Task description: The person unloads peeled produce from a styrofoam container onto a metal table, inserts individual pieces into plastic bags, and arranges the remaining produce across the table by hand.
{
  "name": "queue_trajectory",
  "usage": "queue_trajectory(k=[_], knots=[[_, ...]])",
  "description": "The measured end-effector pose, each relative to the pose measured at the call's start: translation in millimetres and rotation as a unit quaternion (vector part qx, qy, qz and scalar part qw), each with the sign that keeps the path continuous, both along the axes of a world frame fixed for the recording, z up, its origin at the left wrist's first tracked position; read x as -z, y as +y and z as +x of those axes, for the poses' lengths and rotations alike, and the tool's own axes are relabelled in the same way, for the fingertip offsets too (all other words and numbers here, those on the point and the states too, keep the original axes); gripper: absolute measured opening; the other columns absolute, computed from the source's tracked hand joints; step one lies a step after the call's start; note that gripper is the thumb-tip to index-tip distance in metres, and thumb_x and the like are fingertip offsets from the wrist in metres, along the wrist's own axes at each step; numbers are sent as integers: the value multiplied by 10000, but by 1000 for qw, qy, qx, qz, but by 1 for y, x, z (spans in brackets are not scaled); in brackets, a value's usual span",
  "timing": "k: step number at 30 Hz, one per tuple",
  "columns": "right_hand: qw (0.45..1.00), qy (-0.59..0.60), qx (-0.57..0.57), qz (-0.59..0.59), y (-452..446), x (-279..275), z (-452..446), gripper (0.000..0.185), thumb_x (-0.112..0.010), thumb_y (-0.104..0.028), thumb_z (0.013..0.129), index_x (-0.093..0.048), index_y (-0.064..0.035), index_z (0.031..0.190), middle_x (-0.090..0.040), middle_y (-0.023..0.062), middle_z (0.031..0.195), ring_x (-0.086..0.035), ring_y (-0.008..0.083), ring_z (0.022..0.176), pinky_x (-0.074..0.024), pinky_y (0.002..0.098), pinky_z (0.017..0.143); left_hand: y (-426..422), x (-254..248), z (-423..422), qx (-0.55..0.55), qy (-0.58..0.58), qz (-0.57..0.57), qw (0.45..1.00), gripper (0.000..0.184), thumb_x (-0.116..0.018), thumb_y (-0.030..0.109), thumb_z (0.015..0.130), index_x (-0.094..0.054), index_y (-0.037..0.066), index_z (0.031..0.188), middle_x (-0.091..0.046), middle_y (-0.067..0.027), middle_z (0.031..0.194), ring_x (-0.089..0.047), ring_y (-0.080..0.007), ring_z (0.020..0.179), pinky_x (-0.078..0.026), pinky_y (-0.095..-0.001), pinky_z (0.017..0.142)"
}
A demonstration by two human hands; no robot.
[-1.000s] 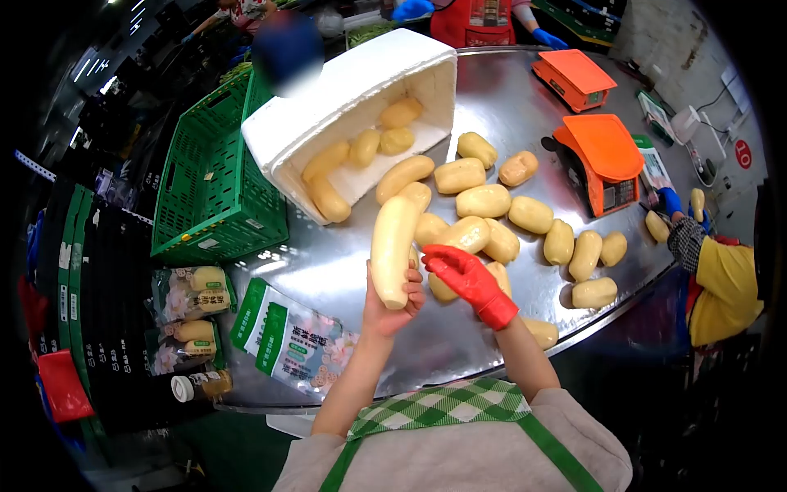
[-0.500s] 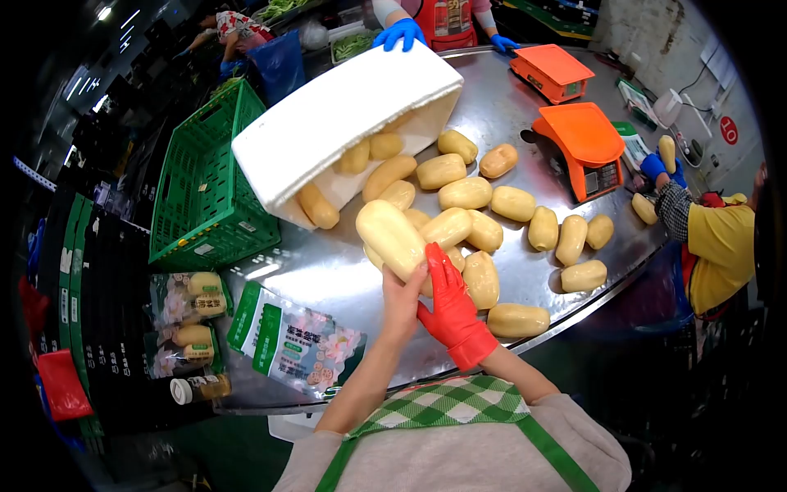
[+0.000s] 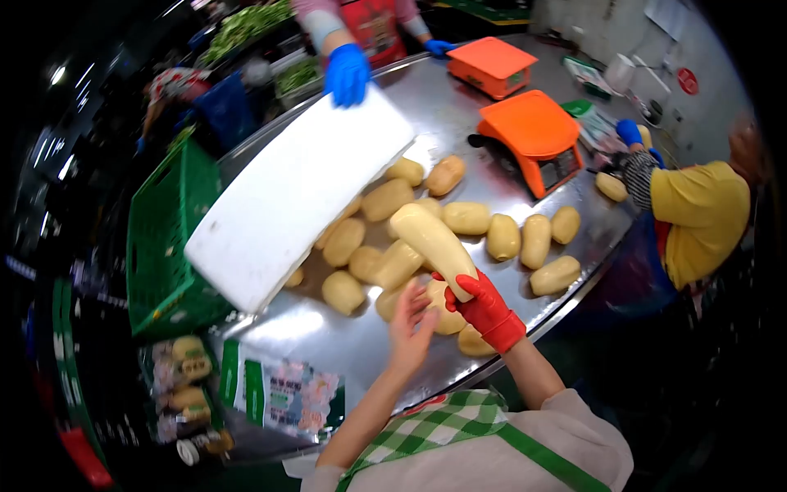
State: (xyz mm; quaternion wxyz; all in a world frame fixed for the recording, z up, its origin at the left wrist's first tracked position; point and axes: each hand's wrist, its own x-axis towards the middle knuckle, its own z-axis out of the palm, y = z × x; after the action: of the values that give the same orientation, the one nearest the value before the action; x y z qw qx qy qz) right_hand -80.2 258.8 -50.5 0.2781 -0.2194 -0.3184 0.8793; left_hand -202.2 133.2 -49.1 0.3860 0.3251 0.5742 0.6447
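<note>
My right hand (image 3: pixel 485 309), in a red glove, is wrapped round the lower end of a long, pale yellow lotus root piece (image 3: pixel 434 244), which tilts up to the left. My bare left hand (image 3: pixel 412 322) is beside it with fingers apart, holding nothing. Many lotus root pieces (image 3: pixel 388 200) lie on the metal table (image 3: pixel 299 328) around and beyond my hands. A white foam box (image 3: pixel 295 193) is tipped over on the left, its opening facing down towards the pieces.
A co-worker's blue-gloved hand (image 3: pixel 348 76) is on the foam box. Two orange scales (image 3: pixel 531 123) stand at the back right. A green crate (image 3: pixel 176 238) and printed bags (image 3: pixel 283 394) are at the left. Another person in yellow (image 3: pixel 701 205) works at the right.
The long piece has passed from my left hand to my right hand, and my left hand has let go. The foam box has been tipped further over, with more pieces on the table beside it.
</note>
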Motion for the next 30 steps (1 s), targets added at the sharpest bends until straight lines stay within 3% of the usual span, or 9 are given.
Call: queue_trajectory(k=[3,4,6,8,10,16,22,26,30], knots=[[996,39,24,-73,44,10,27,469,-558,-388,950,-557,9,1201,-663,165,1083,-586,162,622,-479,289,574,-10,7,-17,3,-25,-45,999,567,-656,96,915,-414,40,1424,-532,-122,1287,-575,-168,1077,-498,-285,885],[995,2,99,-22,59,-2,31,473,-543,-413,959,-564,2,1185,-664,154,1028,-565,155,588,-461,289,554,-16,12,-25,3,5,-77,997,528,-653,87,913,-445,34,1396,-554,-111,1250,-588,-156,1041,-501,-276,868],[997,-44,54,37,116,8,59,510,-542,-471,954,-551,-25,1201,-650,122,940,-536,141,583,-431,277,546,-30,25,-39,-9,47,-122,991,461,-647,65,907,-497,25,1341,-590,-92,1171,-605,-136,978,-506,-258,832],[963,-127,212,108,154,-14,55,547,-545,-532,937,-530,-55,1205,-618,88,872,-505,129,568,-406,273,547,-43,34,-49,-21,49,-147,988,422,-643,47,902,-522,20,1305,-606,-82,1117,-609,-129,944,-508,-249,808],[926,-228,242,178,206,-17,66,587,-567,-574,906,-511,-68,1198,-604,87,865,-499,127,565,-404,266,543,-54,39,-56,-30,35,-172,984,403,-641,37,898,-528,16,1284,-610,-80,1090,-610,-127,931,-509,-249,798],[871,-336,293,205,322,8,68,582,-598,-583,881,-522,-71,1149,-588,59,695,-459,124,446,-375,270,411,-62,51,-55,-82,14,-185,979,358,-615,24,909,-537,12,1259,-631,-85,1039,-638,-155,855,-526,-270,769],[789,-455,255,326,316,8,67,649,-633,-581,857,-509,-103,1278,-621,80,776,-557,157,543,-417,286,438,-59,42,-31,-43,5,-190,981,308,-606,32,927,-555,4,1229,-634,-76,1018,-646,-157,877,-532,-277,800],[819,-470,231,234,301,-2,62,733,-651,-570,851,-430,-149,1409,-617,94,760,-511,160,482,-423,310,420,-63,41,-25,-15,35,-201,979,294,-616,38,920,-589,4,1211,-647,-67,1000,-624,-123,887,-513,-261,814],[732,-545,280,298,277,0,65,833,-656,-572,844,-352,-137,1486,-641,127,765,-552,195,494,-444,342,441,-73,45,-27,-18,81,-182,980,281,-623,37,909,-620,19,1189,-655,-69,972,-623,-120,871,-513,-269,800]])
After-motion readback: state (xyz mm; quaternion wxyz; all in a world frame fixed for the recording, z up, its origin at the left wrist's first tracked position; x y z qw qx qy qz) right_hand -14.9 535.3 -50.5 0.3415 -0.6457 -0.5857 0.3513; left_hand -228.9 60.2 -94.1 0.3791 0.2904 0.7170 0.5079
